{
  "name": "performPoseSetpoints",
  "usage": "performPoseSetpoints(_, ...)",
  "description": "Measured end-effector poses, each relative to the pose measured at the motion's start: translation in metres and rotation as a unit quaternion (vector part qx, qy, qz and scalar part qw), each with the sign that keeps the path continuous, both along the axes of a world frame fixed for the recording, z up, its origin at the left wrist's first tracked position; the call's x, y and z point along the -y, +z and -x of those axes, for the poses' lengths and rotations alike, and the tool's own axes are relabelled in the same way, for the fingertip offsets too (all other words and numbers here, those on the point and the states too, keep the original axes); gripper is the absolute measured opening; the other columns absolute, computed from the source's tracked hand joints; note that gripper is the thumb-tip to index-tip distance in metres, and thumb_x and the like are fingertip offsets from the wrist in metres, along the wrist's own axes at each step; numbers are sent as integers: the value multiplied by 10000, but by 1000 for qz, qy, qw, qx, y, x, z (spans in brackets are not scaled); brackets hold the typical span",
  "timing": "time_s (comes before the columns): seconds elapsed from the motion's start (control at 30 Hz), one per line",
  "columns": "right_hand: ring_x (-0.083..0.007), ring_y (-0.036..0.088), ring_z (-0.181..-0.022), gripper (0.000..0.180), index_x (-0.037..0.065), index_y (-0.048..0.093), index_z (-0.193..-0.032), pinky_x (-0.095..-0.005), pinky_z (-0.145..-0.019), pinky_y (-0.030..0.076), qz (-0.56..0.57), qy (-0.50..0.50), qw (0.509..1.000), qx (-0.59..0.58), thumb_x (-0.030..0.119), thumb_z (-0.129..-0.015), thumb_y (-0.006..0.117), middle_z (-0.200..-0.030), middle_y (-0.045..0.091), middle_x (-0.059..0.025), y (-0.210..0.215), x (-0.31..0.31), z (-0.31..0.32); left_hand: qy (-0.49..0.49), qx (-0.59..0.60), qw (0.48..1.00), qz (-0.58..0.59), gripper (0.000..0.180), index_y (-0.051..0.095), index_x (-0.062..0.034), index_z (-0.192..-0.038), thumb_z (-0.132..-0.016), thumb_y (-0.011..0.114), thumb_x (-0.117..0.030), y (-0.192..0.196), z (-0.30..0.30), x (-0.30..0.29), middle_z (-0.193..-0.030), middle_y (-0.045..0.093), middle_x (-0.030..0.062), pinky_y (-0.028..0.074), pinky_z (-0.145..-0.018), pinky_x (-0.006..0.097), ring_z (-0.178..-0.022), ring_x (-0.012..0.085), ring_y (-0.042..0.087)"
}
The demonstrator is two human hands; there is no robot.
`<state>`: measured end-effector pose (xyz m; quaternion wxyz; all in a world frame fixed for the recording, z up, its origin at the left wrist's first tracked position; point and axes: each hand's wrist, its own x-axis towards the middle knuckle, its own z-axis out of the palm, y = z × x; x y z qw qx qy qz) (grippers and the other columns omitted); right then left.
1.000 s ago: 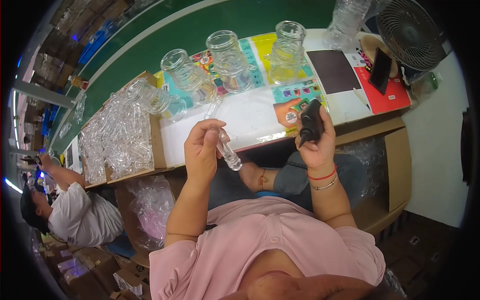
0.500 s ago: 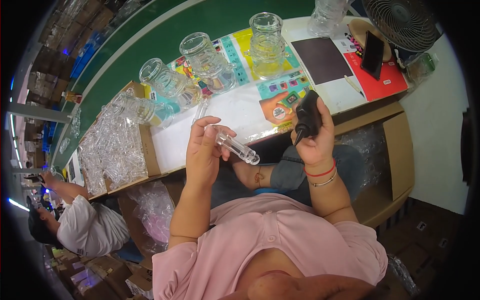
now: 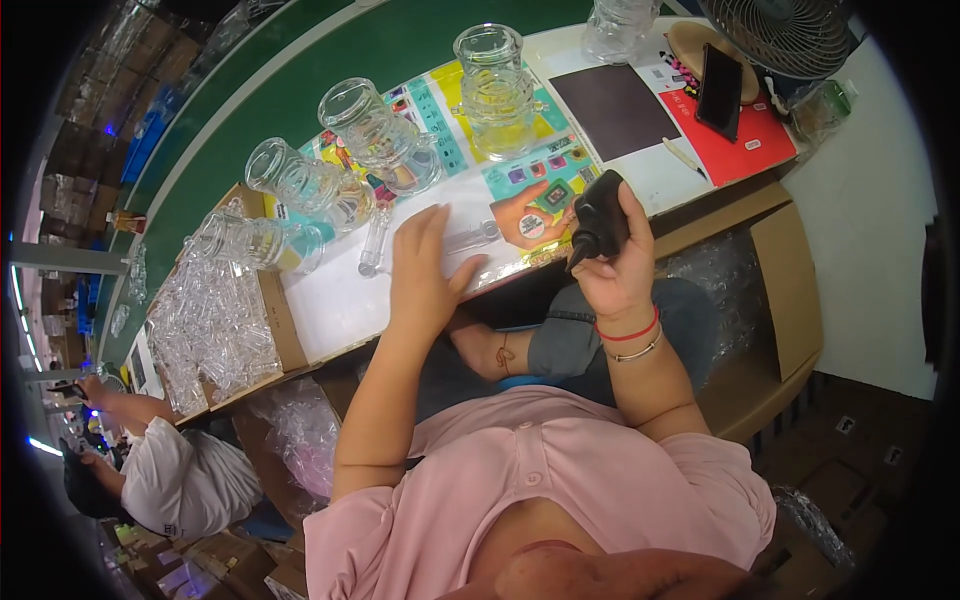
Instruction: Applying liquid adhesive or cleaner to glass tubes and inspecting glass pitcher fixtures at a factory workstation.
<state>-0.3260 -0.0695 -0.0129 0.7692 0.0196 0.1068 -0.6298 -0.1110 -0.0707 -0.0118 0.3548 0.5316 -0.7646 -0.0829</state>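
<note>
My left hand [image 3: 422, 278] reaches over the white part of the table, fingers stretched out and thumb apart. Beside its fingers a clear tube with a rounded end [image 3: 468, 240] lies on the white surface, partly hidden by the hand. A second clear tube [image 3: 374, 246] lies just left of the fingers. In my right hand [image 3: 625, 272] is a black squeeze bottle [image 3: 603, 212], its pointed nozzle tipped down and to the left above the table's front edge. Several clear ribbed jar-like vessels [image 3: 497, 100] stand or lean along the far side.
A cardboard box of clear tubes [image 3: 283, 320] sits at the left. Toward the right are a dark sheet [image 3: 613, 112], a red sheet [image 3: 705, 150], a phone [image 3: 720, 92] and a fan [image 3: 785, 35]. An open carton [image 3: 790, 270] stands below the table; a person [image 3: 190, 480] works at far left.
My left hand has moved forward to the table and let go of the clear tube, which now lies there. The right hand still grips the black bottle. The view has shifted slightly.
</note>
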Motion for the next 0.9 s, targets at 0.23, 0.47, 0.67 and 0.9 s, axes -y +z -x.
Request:
performPoseSetpoints(0.23,-87,554,-517,272,66,559,-1005,-129,-283,263,-1,-25,998,-62,303,-878,516,-851,625,-93,4,-2,-7,26,58,997,-32,381,555,2,-1058,-714,699,-81,-8,-18,-27,-971,589,112,445,-805,345,-921,260,556)
performPoseSetpoints(0.47,-176,545,-850,365,-9,484,-1061,-297,-737,470,93,-204,920,-320,309,-882,482,-929,549,-109,42,-31,-27,-36,-466,839,-277,333,561,35,-1045,-728,645,92,17,5,-63,-987,564,85,496,-736,227,-893,133,577)
performPoseSetpoints(0.67,-168,541,-787,544,-15,428,-1054,-283,-689,468,233,-241,799,-500,450,-809,564,-902,526,-119,44,-53,-19,-118,-452,856,-223,372,552,58,-1048,-696,579,175,31,14,-69,-1090,500,112,500,-795,249,-907,166,588)
performPoseSetpoints(0.9,-203,582,-786,469,19,443,-1050,-312,-716,487,299,-282,726,-551,366,-797,631,-898,571,-152,53,-63,-9,-140,-501,828,-207,399,526,67,-1070,-691,570,186,34,19,-71,-1110,484,139,505,-804,270,-932,200,589)
